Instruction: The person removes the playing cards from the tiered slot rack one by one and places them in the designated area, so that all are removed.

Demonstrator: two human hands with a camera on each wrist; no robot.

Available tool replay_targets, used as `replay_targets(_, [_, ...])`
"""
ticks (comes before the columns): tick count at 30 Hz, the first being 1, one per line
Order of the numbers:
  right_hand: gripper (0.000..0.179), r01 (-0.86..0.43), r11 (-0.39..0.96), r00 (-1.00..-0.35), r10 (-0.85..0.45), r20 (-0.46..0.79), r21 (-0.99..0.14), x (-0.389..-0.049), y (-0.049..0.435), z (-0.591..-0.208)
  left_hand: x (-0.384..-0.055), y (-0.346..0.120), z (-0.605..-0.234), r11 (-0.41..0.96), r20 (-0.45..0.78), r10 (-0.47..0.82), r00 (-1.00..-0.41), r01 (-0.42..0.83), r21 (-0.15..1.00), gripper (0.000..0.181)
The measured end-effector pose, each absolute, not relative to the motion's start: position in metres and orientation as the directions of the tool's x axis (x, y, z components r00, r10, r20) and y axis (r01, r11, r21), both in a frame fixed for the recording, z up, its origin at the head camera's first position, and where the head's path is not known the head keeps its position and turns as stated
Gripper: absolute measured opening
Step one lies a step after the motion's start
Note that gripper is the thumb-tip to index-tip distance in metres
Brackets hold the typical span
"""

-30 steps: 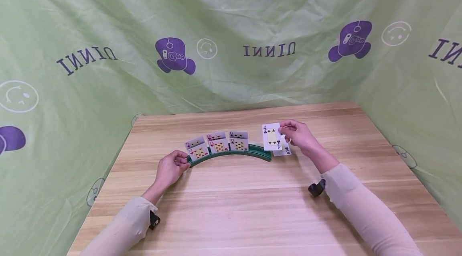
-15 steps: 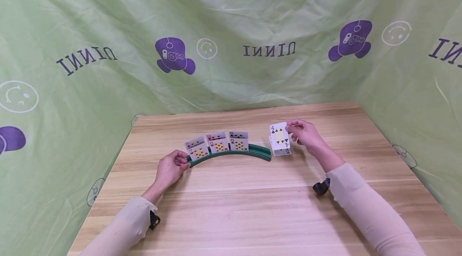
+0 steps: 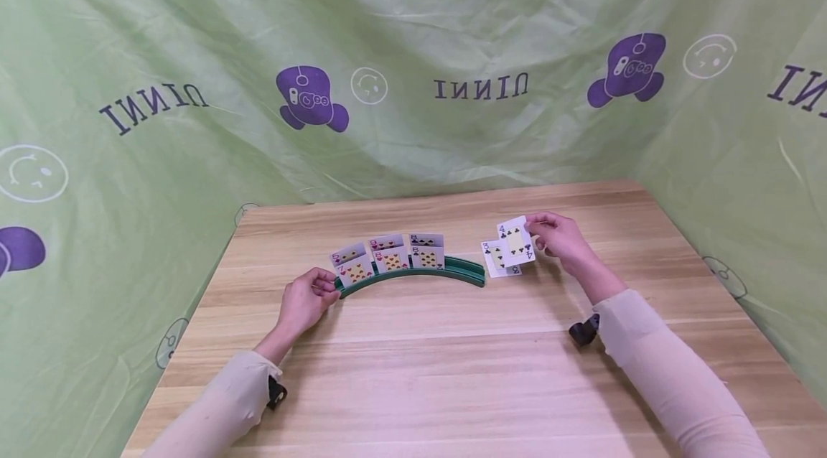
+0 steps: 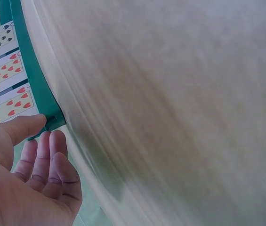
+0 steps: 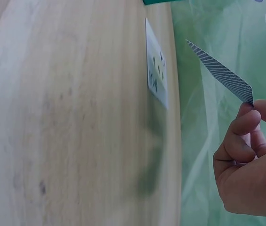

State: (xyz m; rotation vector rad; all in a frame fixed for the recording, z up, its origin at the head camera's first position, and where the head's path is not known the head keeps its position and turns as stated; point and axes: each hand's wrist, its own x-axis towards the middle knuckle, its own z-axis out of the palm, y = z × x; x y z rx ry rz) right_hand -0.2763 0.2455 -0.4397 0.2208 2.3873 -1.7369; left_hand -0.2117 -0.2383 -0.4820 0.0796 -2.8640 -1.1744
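My right hand [image 3: 561,241] pinches a four of clubs [image 3: 515,241] by its right edge, face toward the head camera. The striped card back [image 5: 222,70] shows in the right wrist view. The raised four overlaps a three of clubs [image 3: 493,258] that lies face up on the table. At the left end of a curved green card holder [image 3: 465,270], my left hand [image 3: 309,300] grips with the thumb on top and fingertips at the end. Two rows of cards stand in the holder, with a seven of hearts [image 3: 356,273], an eight of hearts [image 3: 391,260] and a black eight [image 3: 428,258] in front.
The wooden table [image 3: 413,372] reaches back to a green printed curtain [image 3: 413,142], which also hangs at both sides. The right part of the holder's groove bears no cards. Black wrist cameras sit under both sleeves [image 3: 672,372].
My right hand has drawn the four of clubs to the right, away from the holder, uncovering more of the three of clubs. The left hand stays at the holder's end.
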Motion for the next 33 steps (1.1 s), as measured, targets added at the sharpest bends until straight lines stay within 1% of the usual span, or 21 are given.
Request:
replay_targets(10, [0.046, 0.251, 0.344, -0.967, 0.05, -0.249, -0.905, -0.279, 0.259, -0.45, -0.211, -0.238, -0.482, 0.715, 0.022, -0.063, -0.998, -0.03, 0.698, 0.027])
replay_targets(19, [0.044, 0.284, 0.368, -0.959, 0.09, -0.27, -0.885, -0.282, 0.269, -0.456, -0.211, -0.239, -0.482, 0.713, 0.01, -0.066, -0.998, -0.04, 0.701, 0.027])
replay_targets(33, [0.042, 0.324, 0.4, -0.945, 0.088, -0.316, -0.857, -0.282, 0.272, -0.463, -0.21, -0.239, -0.481, 0.712, 0.008, -0.067, -0.998, -0.042, 0.701, 0.026])
